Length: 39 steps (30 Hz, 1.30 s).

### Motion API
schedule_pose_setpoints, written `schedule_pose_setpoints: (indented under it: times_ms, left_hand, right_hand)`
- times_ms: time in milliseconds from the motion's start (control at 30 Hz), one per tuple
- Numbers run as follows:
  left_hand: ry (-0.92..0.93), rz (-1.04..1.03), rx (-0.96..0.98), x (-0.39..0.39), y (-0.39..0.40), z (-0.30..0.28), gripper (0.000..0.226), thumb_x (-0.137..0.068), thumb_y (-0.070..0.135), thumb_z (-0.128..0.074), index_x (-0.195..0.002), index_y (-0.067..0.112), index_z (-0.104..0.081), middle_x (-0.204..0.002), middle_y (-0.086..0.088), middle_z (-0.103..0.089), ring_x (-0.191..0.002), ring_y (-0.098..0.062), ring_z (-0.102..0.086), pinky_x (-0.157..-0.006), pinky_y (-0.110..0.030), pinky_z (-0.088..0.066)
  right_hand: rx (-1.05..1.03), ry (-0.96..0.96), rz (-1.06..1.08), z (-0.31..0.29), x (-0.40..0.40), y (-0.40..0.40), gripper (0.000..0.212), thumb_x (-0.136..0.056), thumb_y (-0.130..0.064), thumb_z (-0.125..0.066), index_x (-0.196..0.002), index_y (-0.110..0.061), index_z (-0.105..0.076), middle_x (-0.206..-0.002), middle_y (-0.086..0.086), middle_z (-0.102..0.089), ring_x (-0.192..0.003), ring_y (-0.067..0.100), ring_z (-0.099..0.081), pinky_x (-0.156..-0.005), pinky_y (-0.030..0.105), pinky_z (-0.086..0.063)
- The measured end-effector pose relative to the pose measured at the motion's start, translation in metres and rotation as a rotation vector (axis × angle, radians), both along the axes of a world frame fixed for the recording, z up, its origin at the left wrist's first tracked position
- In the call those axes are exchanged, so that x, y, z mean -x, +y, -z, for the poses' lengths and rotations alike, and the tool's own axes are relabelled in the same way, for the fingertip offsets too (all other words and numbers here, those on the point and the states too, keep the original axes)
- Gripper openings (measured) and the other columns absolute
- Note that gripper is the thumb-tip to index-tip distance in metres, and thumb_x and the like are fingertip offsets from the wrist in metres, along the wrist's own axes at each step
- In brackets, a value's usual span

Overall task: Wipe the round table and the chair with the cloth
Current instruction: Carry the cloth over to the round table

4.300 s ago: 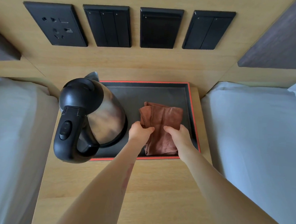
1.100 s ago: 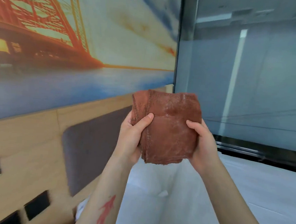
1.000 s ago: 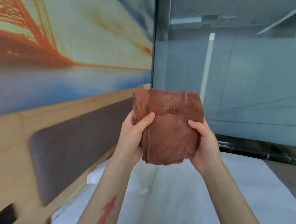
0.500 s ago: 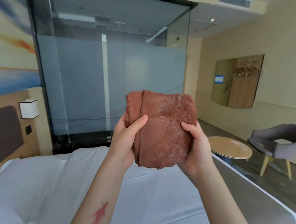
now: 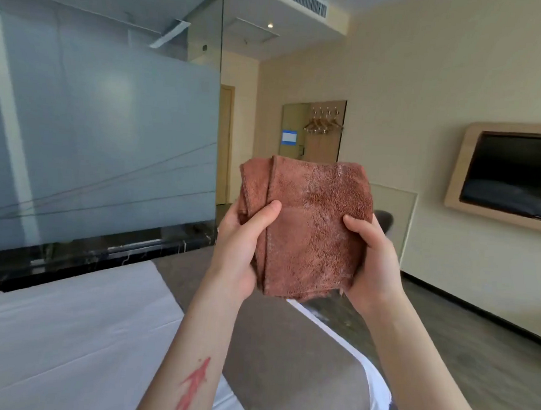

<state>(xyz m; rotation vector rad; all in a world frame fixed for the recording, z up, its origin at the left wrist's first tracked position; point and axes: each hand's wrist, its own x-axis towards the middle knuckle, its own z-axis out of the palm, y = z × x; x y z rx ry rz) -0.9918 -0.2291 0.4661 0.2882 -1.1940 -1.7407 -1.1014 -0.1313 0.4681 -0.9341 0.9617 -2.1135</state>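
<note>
We hold the folded cloth (image 5: 306, 229) upright at chest height above the bed (image 5: 62, 328), left hand (image 5: 240, 250) and right hand (image 5: 374, 263) gripping its side edges, thumbs pressed across the front, fingers curled behind.

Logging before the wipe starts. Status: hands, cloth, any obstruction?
Left hand and right hand both gripping folded brown cloth, chest-high over the bed. Round table hidden; only a sliver of chair shows past the cloth. No wiping yet.

hotel room | bed (image 5: 61, 334) | wall TV (image 5: 514, 175) | hangers (image 5: 322, 125)
</note>
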Motion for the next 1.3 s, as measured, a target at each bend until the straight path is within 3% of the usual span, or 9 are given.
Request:
schedule_pose_setpoints:
  times_ms: [167, 367, 600, 867, 967, 1133, 1300]
  left_hand:
    - [-0.029, 0.075, 0.047, 0.092, -0.019, 0.002, 0.017, -0.084, 0.013, -0.065, -0.096, 0.024, -0.065, -0.086, 0.006, -0.075, -0.075, -0.008, -0.073, -0.060, -0.025, -0.058]
    - [-0.009, 0.104, 0.061, 0.208, -0.068, 0.013, 0.016, -0.085, 0.011, -0.065, -0.091, 0.026, -0.065, -0.079, 0.009, -0.074, -0.073, -0.006, -0.072, -0.060, -0.023, -0.058]
    - [0.027, 0.097, 0.039, 0.351, -0.129, 0.002, 0.018, -0.084, 0.009, -0.064, -0.087, 0.027, -0.065, -0.074, 0.011, -0.074, -0.068, -0.005, -0.071, -0.059, -0.023, -0.058]
    - [0.001, 0.023, 0.064, 0.486, -0.170, 0.001, 0.017, -0.085, 0.011, -0.064, -0.092, 0.027, -0.065, -0.082, 0.008, -0.074, -0.075, -0.007, -0.071, -0.065, -0.025, -0.057]
    - [-0.003, -0.041, 0.047, 0.536, -0.183, 0.007, 0.018, -0.084, 0.012, -0.064, -0.096, 0.026, -0.065, -0.088, 0.005, -0.074, -0.081, -0.011, -0.071, -0.069, -0.028, -0.056]
    - [0.022, -0.174, 0.002, 0.622, -0.191, 0.018, 0.019, -0.085, 0.011, -0.064, -0.099, 0.023, -0.065, -0.095, 0.001, -0.073, -0.085, -0.014, -0.070, -0.071, -0.030, -0.057]
    - [0.037, -0.297, -0.050, 0.709, -0.192, 0.021, 0.021, -0.086, 0.012, -0.063, -0.104, 0.021, -0.064, -0.105, -0.004, -0.070, -0.095, -0.020, -0.067, -0.081, -0.035, -0.056]
  right_hand:
    - [-0.019, -0.041, 0.085, 0.009, 0.090, -0.012, 0.029, -0.087, -0.012, -0.047, -0.096, -0.033, -0.065, -0.082, -0.010, -0.075, -0.076, 0.011, -0.070, -0.058, 0.028, -0.053]
    - [-0.036, -0.009, 0.138, 0.021, 0.205, -0.060, 0.030, -0.088, -0.013, -0.046, -0.095, -0.034, -0.065, -0.089, -0.009, -0.073, -0.083, 0.014, -0.068, -0.067, 0.033, -0.053]
    - [-0.065, -0.022, 0.132, 0.010, 0.350, -0.127, 0.028, -0.088, -0.014, -0.047, -0.092, -0.033, -0.066, -0.084, -0.010, -0.074, -0.076, 0.012, -0.069, -0.067, 0.033, -0.052]
    - [-0.027, -0.010, 0.016, 0.009, 0.494, -0.175, 0.029, -0.088, -0.012, -0.045, -0.097, -0.032, -0.065, -0.081, -0.012, -0.075, -0.071, 0.008, -0.071, -0.057, 0.028, -0.055]
    - [-0.025, 0.007, -0.056, 0.015, 0.548, -0.195, 0.030, -0.088, -0.012, -0.045, -0.097, -0.032, -0.065, -0.083, -0.011, -0.075, -0.076, 0.011, -0.071, -0.063, 0.032, -0.055]
    - [-0.017, 0.004, -0.223, 0.021, 0.645, -0.221, 0.031, -0.087, -0.011, -0.046, -0.099, -0.030, -0.067, -0.096, -0.003, -0.074, -0.099, 0.024, -0.065, -0.084, 0.044, -0.050]
    - [-0.048, 0.030, -0.346, 0.018, 0.738, -0.238, 0.030, -0.086, -0.011, -0.046, -0.101, -0.028, -0.066, -0.101, -0.001, -0.073, -0.101, 0.024, -0.065, -0.087, 0.046, -0.050]
